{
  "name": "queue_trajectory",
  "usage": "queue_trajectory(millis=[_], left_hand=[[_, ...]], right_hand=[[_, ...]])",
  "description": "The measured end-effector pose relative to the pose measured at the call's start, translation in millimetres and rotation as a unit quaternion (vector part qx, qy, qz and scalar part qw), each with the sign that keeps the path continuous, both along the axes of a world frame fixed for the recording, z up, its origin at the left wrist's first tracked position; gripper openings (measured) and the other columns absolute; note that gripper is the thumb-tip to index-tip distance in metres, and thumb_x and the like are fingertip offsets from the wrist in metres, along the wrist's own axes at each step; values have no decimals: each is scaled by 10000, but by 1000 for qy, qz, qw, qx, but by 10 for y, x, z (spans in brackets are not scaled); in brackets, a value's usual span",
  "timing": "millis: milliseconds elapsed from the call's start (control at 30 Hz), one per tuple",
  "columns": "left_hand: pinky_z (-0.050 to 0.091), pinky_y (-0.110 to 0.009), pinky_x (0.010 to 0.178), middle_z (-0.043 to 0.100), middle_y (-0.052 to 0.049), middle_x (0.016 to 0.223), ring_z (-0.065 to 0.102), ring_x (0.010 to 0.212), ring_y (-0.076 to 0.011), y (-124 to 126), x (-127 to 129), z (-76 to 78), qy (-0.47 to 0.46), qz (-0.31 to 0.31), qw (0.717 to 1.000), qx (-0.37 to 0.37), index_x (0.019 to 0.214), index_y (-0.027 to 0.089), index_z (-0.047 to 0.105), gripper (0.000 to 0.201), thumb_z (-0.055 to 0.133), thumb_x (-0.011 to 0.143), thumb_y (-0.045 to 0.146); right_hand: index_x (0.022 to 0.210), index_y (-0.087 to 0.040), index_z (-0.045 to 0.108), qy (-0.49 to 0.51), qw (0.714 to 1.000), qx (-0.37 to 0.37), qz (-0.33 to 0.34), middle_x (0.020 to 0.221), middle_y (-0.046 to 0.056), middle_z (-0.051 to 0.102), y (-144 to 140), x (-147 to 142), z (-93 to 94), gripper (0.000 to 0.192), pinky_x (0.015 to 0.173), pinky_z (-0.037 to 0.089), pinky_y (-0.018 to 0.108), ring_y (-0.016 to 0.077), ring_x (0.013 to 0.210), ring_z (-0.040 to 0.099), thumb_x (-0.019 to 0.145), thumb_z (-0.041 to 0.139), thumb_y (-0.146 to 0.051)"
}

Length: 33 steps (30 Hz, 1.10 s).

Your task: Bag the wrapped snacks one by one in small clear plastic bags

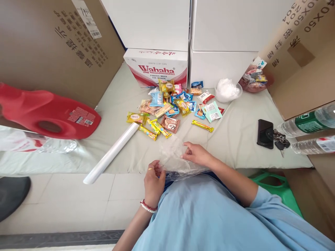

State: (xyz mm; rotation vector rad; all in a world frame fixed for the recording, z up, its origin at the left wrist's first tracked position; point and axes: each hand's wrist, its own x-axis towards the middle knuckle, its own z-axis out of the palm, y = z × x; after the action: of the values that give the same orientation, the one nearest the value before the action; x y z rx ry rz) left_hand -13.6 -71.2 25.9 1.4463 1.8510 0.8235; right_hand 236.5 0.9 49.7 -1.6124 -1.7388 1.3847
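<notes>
At the table [232,139] edge, film [171,155] lies between your left hand [154,182], fingers curled, and right hand [198,154], fingertips narrowly parted, neither grip discernible; likely light and limp, it suits edge pinching.

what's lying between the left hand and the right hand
Thin, clear, crumpled plastic lies between the left hand and the right hand, at the near edge of the table; the head view shows this.
</notes>
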Motion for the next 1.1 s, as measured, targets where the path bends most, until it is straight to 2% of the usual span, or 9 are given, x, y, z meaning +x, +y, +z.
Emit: queue_trajectory(millis=[100,200,367,500,567,700,833,967,1100], left_hand=[[591,-390,757,650,-56,949,672,811,-214,38,-98,-27,-21,59,998,17,1209,184,552,480,622,822,460],[588,-402,715,613,-86,1028,643,842,-227,69,-202,-51,12,98,995,29,1208,170,541,525,664,785,455],[493,-529,958,605,-175,1168,577,1115,-320,89,-96,131,211,50,948,232,1187,168,620,370,656,838,284],[463,-444,978,721,-90,1054,647,1076,-255,258,235,345,188,-311,887,284,1049,281,694,198,549,940,201],[448,-442,1026,736,-89,1178,631,1206,-256,452,385,345,183,-408,863,237,1135,276,694,270,485,980,203],[377,-557,1129,640,-173,1418,550,1362,-332,813,439,88,256,-316,901,154,1296,171,655,362,471,1006,286],[255,-561,1232,498,-149,1577,435,1480,-305,837,313,-167,273,-331,891,150,1483,167,519,499,448,1032,368],[213,-549,1257,458,-130,1609,392,1511,-290,759,283,-191,279,-333,887,155,1529,182,470,543,432,1041,416],[219,-538,1264,457,-119,1611,391,1513,-278,765,292,-168,276,-332,889,154,1533,198,470,546,434,1040,427]], right_hand=[[1019,-191,692,67,991,45,-105,737,-7,686,177,-5,-185,233,655,473,262,150,655,615,878,629,-365],[896,-203,642,104,967,72,-221,713,-4,643,272,269,-227,248,605,462,266,155,635,587,849,593,-442],[858,-225,622,87,962,71,-249,707,1,619,198,514,-88,280,566,454,271,161,618,557,828,612,-502],[865,-219,639,77,966,69,-237,725,5,632,90,429,-4,265,562,447,268,163,633,560,847,623,-484],[870,-214,645,67,969,68,-227,720,-1,626,72,453,-32,274,562,438,263,158,628,553,852,622,-486],[858,-209,657,-19,978,43,-205,665,-16,601,175,780,-115,245,572,427,269,162,601,542,835,617,-450],[962,-214,699,-192,958,118,-179,823,33,689,595,1001,68,200,729,495,327,209,757,627,827,625,-341],[1345,-222,615,-283,920,263,-59,1247,123,659,1252,530,280,523,966,486,419,292,1107,603,833,697,-291],[1494,-206,510,-378,889,255,31,1495,171,506,1769,-16,227,694,1004,470,469,382,1299,475,830,708,-215]])
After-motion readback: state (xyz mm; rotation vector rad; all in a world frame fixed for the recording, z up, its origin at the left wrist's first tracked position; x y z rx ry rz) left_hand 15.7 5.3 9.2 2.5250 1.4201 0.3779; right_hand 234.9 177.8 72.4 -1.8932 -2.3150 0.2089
